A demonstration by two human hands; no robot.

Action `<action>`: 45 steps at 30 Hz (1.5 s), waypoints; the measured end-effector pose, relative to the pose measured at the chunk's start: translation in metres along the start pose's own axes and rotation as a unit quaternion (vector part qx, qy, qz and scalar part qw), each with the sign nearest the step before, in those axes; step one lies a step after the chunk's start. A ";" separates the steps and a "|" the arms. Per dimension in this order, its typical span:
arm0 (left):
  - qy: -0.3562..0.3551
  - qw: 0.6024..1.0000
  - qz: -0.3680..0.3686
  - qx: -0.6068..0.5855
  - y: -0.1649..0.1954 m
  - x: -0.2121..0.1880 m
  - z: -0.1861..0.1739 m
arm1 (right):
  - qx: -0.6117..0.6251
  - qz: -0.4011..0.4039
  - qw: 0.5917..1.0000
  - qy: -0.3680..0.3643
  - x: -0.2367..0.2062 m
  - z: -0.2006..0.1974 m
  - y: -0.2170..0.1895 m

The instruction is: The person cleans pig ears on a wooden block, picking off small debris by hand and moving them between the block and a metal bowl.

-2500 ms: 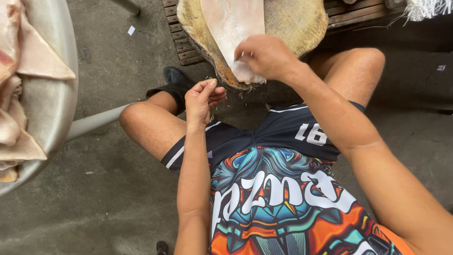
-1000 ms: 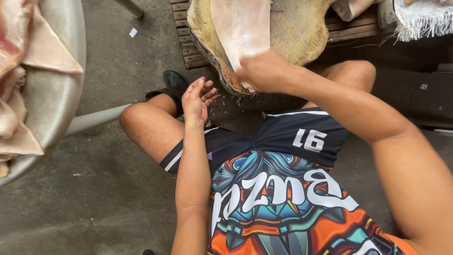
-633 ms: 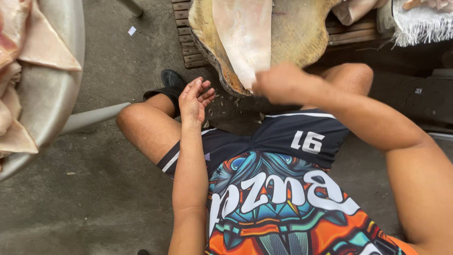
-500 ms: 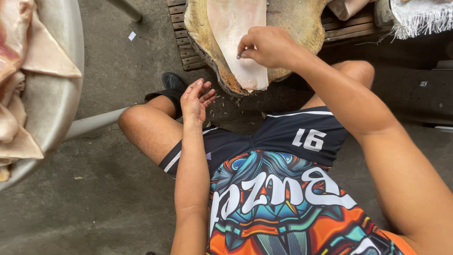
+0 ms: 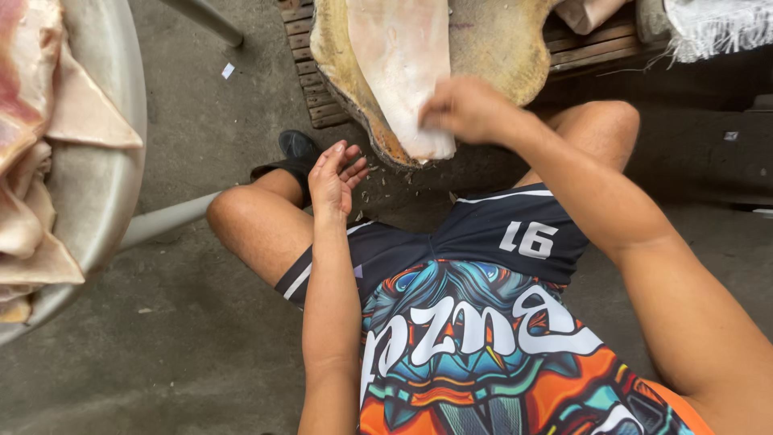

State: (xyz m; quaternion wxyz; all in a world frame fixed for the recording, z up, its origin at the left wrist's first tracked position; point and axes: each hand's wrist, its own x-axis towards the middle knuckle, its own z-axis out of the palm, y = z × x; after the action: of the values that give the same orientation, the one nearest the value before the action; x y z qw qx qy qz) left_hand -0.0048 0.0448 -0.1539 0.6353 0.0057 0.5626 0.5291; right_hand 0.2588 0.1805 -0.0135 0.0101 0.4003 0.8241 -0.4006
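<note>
Down through the head camera, our only view, we sit low with knees spread, so the round wooden chopping block point(image 5: 491, 48) stands between them at the far side, within easy reach of either arm. Our right hand point(image 5: 463, 109) rests curled on the near end of the pale slab of skin point(image 5: 403, 72) that lies lengthwise on the block; the fingers look closed together over its edge, though we cannot tell whether they pinch it or grip a small tool, since the hand is blurred and its underside is hidden. Our left hand point(image 5: 334, 173) hangs open and empty, fingers loosely spread, just near of the block and apart from the slab, above our left knee point(image 5: 241, 217). The slab sits on the left half of the block, its near end drooping a little over the rim, which puts that end right under the working hand. It looks creamy white to faint pink, smooth, flat and long, broad at the far end and rounded at the near one. At the left a big metal basin point(image 5: 105, 161) holds more folded pale and pinkish pieces point(image 5: 36, 129), well apart from both hands, and the block rests on a wooden pallet point(image 5: 310, 89) on the concrete floor point(image 5: 161, 338).
</note>
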 end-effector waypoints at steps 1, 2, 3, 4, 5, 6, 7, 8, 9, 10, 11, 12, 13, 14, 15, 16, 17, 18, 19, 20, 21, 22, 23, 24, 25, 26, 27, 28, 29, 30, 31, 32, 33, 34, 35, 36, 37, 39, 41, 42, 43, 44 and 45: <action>0.012 1.000 0.003 0.001 0.000 -0.001 0.000 | -0.024 0.016 0.999 -0.033 -0.009 0.003 -0.005; 0.007 1.000 0.003 -0.012 0.000 -0.002 -0.001 | -0.048 0.028 0.996 -0.069 -0.022 0.009 -0.010; 0.004 1.000 0.002 -0.023 0.000 -0.002 -0.002 | -0.068 0.008 0.992 -0.105 -0.036 0.012 -0.011; -0.001 0.999 0.000 -0.033 0.000 -0.002 -0.003 | -0.088 -0.011 0.986 -0.139 -0.043 0.012 -0.008; -0.007 0.999 -0.001 -0.034 -0.001 -0.001 -0.004 | -0.069 -0.007 0.991 -0.116 -0.046 0.012 -0.002; -0.011 0.999 -0.003 -0.035 -0.002 0.000 -0.004 | -0.049 -0.002 0.994 -0.094 -0.042 0.009 0.006; -0.015 0.999 -0.009 -0.031 -0.003 0.002 -0.005 | -0.022 0.007 0.997 -0.071 -0.028 0.004 0.016; -0.015 1.000 -0.013 -0.021 -0.004 0.003 -0.006 | -0.047 -0.028 0.998 0.011 -0.010 -0.004 0.027; -0.017 1.000 -0.013 -0.013 -0.005 0.004 -0.006 | 0.032 0.036 0.998 0.040 0.018 -0.010 0.035; -0.019 1.000 -0.007 -0.008 -0.005 0.006 -0.006 | -0.044 0.033 0.996 0.070 0.049 -0.020 0.043; -0.009 1.000 -0.004 0.001 -0.006 0.006 -0.006 | -0.006 0.062 0.993 0.097 0.077 -0.026 0.046; 0.003 1.000 -0.002 0.009 -0.006 0.006 -0.007 | 0.034 0.092 0.988 0.122 0.102 -0.034 0.048; 0.016 1.000 -0.003 0.015 -0.007 0.005 -0.007 | 0.039 0.147 0.982 0.115 0.121 -0.041 0.046; 0.012 1.000 0.004 0.008 -0.008 0.003 -0.008 | 0.043 0.202 0.973 0.104 0.137 -0.043 0.040; 0.011 1.000 0.010 0.000 -0.008 0.001 -0.009 | 0.048 0.256 0.961 0.089 0.144 -0.045 0.033; 0.012 1.000 0.014 -0.008 -0.009 0.000 -0.011 | 0.047 0.231 0.969 0.069 0.142 -0.044 0.025; 0.013 1.000 0.012 -0.016 -0.009 -0.002 -0.013 | 0.047 0.208 0.976 0.051 0.132 -0.039 0.016; 0.008 1.000 0.010 -0.023 -0.009 -0.002 -0.014 | 0.045 0.188 0.980 0.039 0.116 -0.036 0.008; -0.003 0.999 0.012 -0.031 -0.008 -0.001 -0.015 | 0.012 0.136 0.990 0.020 0.097 -0.031 0.003; -0.011 0.999 0.011 -0.029 -0.007 0.000 -0.016 | -0.022 0.083 0.996 0.000 0.072 -0.023 -0.002; -0.015 1.000 0.008 -0.027 -0.006 0.002 -0.017 | -0.061 0.093 0.993 -0.045 0.046 -0.014 -0.004; -0.015 1.000 0.005 -0.025 -0.005 0.005 -0.018 | -0.031 0.084 0.995 -0.051 0.025 -0.004 -0.006; -0.014 1.000 0.000 -0.026 -0.003 0.007 -0.018 | -0.024 0.047 0.996 -0.078 0.006 0.002 -0.005; -0.015 1.000 -0.005 -0.025 -0.002 0.009 -0.018 | -0.017 0.012 0.995 -0.102 -0.003 0.004 0.000; -0.016 1.000 -0.006 -0.024 -0.001 0.011 -0.017 | -0.022 0.013 0.997 -0.072 -0.004 0.002 0.006; -0.023 0.999 -0.001 -0.026 0.000 0.012 -0.016 | -0.026 0.010 0.999 -0.044 0.002 -0.003 0.012; -0.026 0.999 0.000 -0.026 0.000 0.011 -0.014 | -0.027 0.008 0.999 -0.020 0.013 -0.009 0.018; -0.028 0.999 -0.003 -0.024 0.000 0.010 -0.013 | 0.039 0.032 0.999 0.014 0.033 -0.023 0.027; -0.023 1.000 -0.006 -0.019 0.000 0.009 -0.011 | 0.001 0.060 0.994 0.090 0.052 -0.035 0.033; -0.020 1.000 -0.004 -0.018 0.000 0.007 -0.009 | 0.027 0.107 0.985 0.135 0.071 -0.047 0.038; -0.018 1.000 0.004 -0.018 0.000 0.005 -0.008 | 0.049 0.149 0.971 0.181 0.085 -0.054 0.040; -0.014 1.000 0.007 -0.021 0.000 0.004 -0.006 | 0.025 0.142 0.977 0.159 0.090 -0.056 0.040; -0.009 1.000 0.005 -0.022 0.000 0.003 -0.006 | 0.003 0.140 0.981 0.135 0.087 -0.054 0.038; -0.005 1.000 0.000 -0.024 0.001 0.002 -0.006 | -0.020 0.140 0.984 0.110 0.079 -0.049 0.035; -0.010 1.000 0.003 -0.026 0.001 0.002 -0.007 | -0.012 0.103 0.991 0.087 0.064 -0.038 0.031; -0.012 0.999 0.006 -0.029 0.002 0.002 -0.008 | -0.004 0.065 0.996 0.061 0.043 -0.025 0.027; -0.011 0.999 0.004 -0.032 0.002 0.002 -0.009 | 0.005 0.074 0.997 0.023 0.021 -0.011 0.022; -0.018 0.999 0.000 -0.034 0.003 0.004 -0.010 | -0.008 0.068 0.996 -0.051 -0.001 0.004 0.018; -0.030 0.999 0.005 -0.038 0.003 0.006 -0.010 | -0.059 0.029 0.993 -0.101 0.009 0.005 0.016; -0.035 0.999 0.001 -0.038 0.003 0.007 -0.010 | -0.037 0.062 0.995 -0.067 0.028 0.001 0.015; -0.040 0.999 -0.002 -0.037 0.004 0.007 -0.009 | -0.014 0.094 0.995 -0.031 0.057 -0.008 0.015; -0.035 0.999 -0.008 -0.027 0.004 0.008 -0.008 | 0.073 0.051 0.994 0.062 0.090 -0.016 0.014; -0.029 0.999 -0.009 -0.020 0.004 0.008 -0.007 | 0.095 0.007 0.985 0.146 0.122 -0.026 0.014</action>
State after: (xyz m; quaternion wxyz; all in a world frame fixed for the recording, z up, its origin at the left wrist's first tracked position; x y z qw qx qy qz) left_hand -0.0137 0.0480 -0.1593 0.6557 0.0033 0.5333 0.5345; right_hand 0.1935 0.2820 -0.0461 -0.1453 0.4597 0.7722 -0.4139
